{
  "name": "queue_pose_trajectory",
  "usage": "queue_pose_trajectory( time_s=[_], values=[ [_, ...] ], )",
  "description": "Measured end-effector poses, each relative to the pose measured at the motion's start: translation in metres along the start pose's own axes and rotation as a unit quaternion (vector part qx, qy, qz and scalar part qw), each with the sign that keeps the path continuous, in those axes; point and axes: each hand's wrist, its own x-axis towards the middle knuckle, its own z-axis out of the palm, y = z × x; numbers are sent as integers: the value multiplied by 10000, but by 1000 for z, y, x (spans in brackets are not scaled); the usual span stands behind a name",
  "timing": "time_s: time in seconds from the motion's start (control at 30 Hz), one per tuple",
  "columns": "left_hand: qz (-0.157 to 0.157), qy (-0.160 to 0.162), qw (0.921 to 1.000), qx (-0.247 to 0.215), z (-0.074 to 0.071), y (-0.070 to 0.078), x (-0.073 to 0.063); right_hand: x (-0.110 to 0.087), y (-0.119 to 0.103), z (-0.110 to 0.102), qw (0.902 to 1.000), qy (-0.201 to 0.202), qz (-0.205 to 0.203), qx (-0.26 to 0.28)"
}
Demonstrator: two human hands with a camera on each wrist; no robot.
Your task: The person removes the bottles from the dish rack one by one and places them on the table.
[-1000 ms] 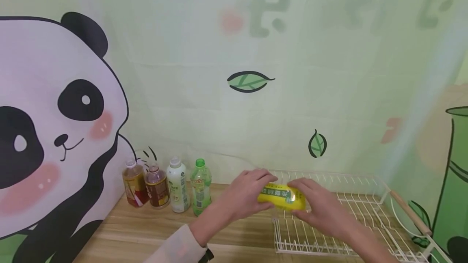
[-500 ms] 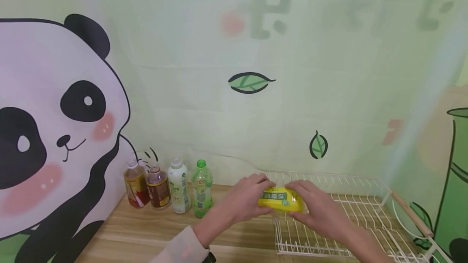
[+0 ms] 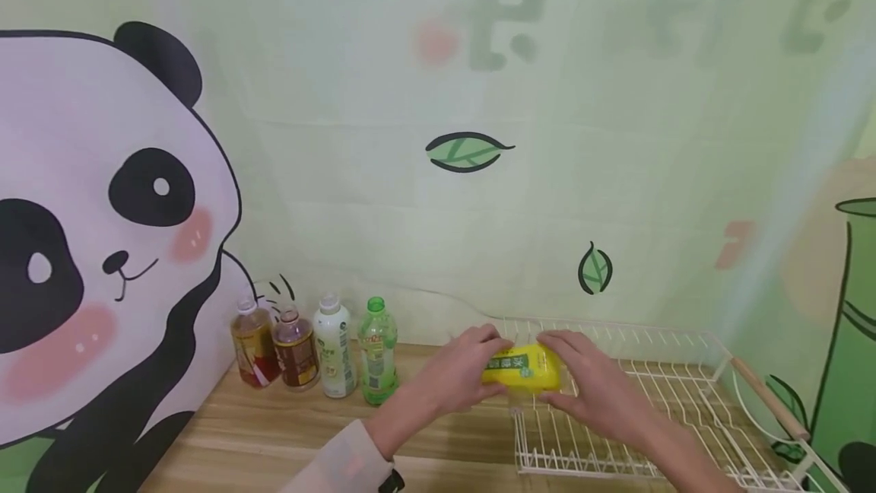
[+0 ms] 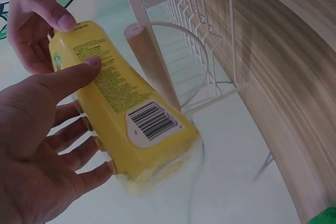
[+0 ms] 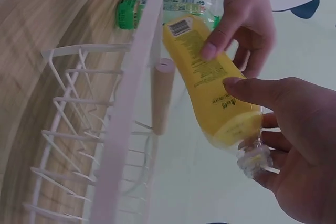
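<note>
Both hands hold a yellow-labelled plastic bottle (image 3: 523,370) on its side above the wire rack's left part. My left hand (image 3: 460,373) grips the base end; in the left wrist view its thumb lies across the printed label (image 4: 113,77) above the barcode, with fingers behind. Around the neck end is my right hand (image 3: 598,386), its thumb on the label and fingers behind. The right wrist view shows a clear bottle neck (image 5: 254,158) beside the right fingers; no cap is visible on it.
A white wire rack (image 3: 582,466) with a wooden handle (image 3: 769,402) stands on the wood-grain table (image 3: 226,455). To the left stand an amber bottle (image 3: 253,348), a brown-labelled bottle (image 3: 296,352), a white bottle (image 3: 334,352) and a green bottle (image 3: 378,356). Behind hangs a panda-printed backdrop (image 3: 342,196).
The bottle has turned slightly in the hands, and its right end has shifted a little left along with the right hand. Both hands keep hold. The standing bottles stay put.
</note>
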Motion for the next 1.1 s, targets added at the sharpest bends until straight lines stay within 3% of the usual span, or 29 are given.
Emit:
queue_pose_trajectory(
  time_s=[0.2,0.33,0.5,0.63,0.77,0.93,1.03,1.1],
  values=[
    [-375,147,9976,-559,-2,-16,-7,-8,6,-23,9997,-52,227,13],
    [-822,181,9885,-1254,3,-31,-16,-22,14,-33,9992,-44,372,139],
    [-1327,576,9646,-2206,21,-47,-30,-46,19,-28,9988,-84,402,279],
    [-1536,1042,9450,-2693,39,-54,-39,-63,21,-12,9964,-459,473,539],
    [-1847,1244,9272,-3012,59,-59,-42,-75,24,4,9912,-898,444,869],
    [-2215,1356,8986,-3537,75,-68,-42,-80,29,18,9747,-1415,552,1640],
    [-2254,1422,8872,-3767,82,-74,-43,-81,31,23,9639,-1598,659,2027],
    [-2266,1440,8837,-3835,85,-77,-43,-82,32,25,9571,-1728,774,2195]
  ],
)
